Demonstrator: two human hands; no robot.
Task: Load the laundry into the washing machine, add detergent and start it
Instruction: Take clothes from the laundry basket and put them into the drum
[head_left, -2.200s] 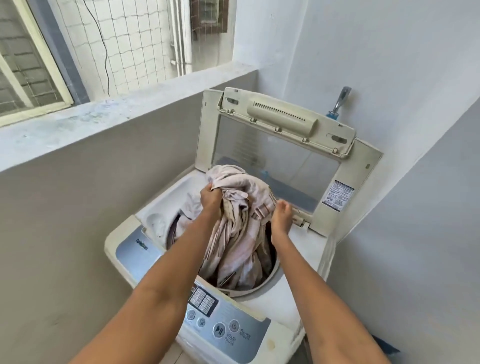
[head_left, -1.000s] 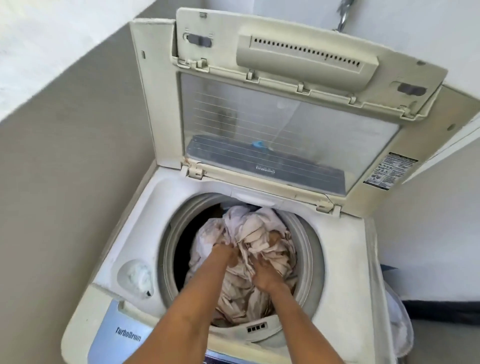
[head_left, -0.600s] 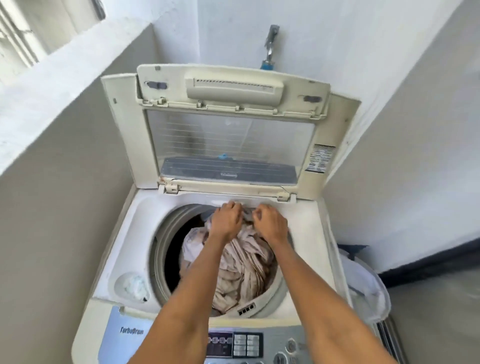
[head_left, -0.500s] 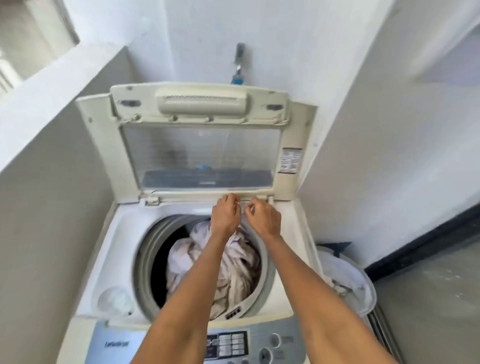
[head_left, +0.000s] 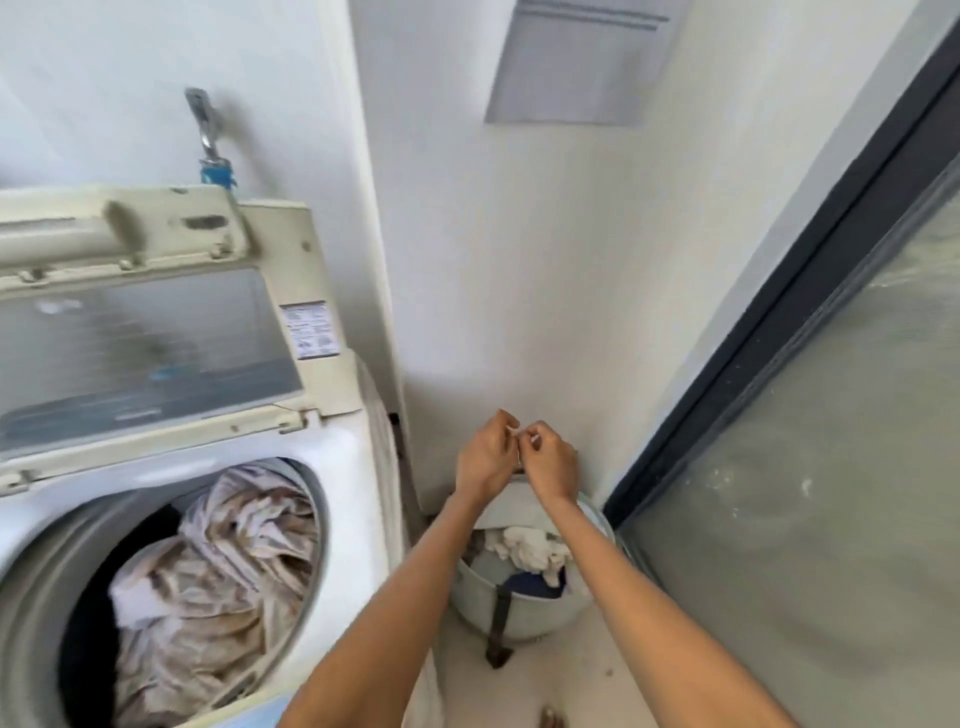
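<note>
The cream top-loading washing machine (head_left: 340, 467) stands at the left with its lid (head_left: 156, 234) raised. A crumpled beige and white cloth (head_left: 218, 571) fills its drum. To the right, on the floor, a pale grey laundry basket (head_left: 519, 608) holds a white garment (head_left: 524, 548) and something dark. My left hand (head_left: 485, 457) and my right hand (head_left: 550, 462) meet above the basket's far rim, fingers curled and fingertips touching. A tiny white bit shows between the fingertips; I cannot tell what it is.
A tap with a blue fitting (head_left: 208, 135) sticks out of the wall behind the lid. A dark-framed frosted glass door (head_left: 779, 332) closes the right side. A grey panel (head_left: 582, 62) hangs high on the corner wall. The basket fills the narrow floor gap.
Both hands have left the drum and swung right, together, to above the laundry basket. The view turned right with them. The beige cloth stays in the drum.
</note>
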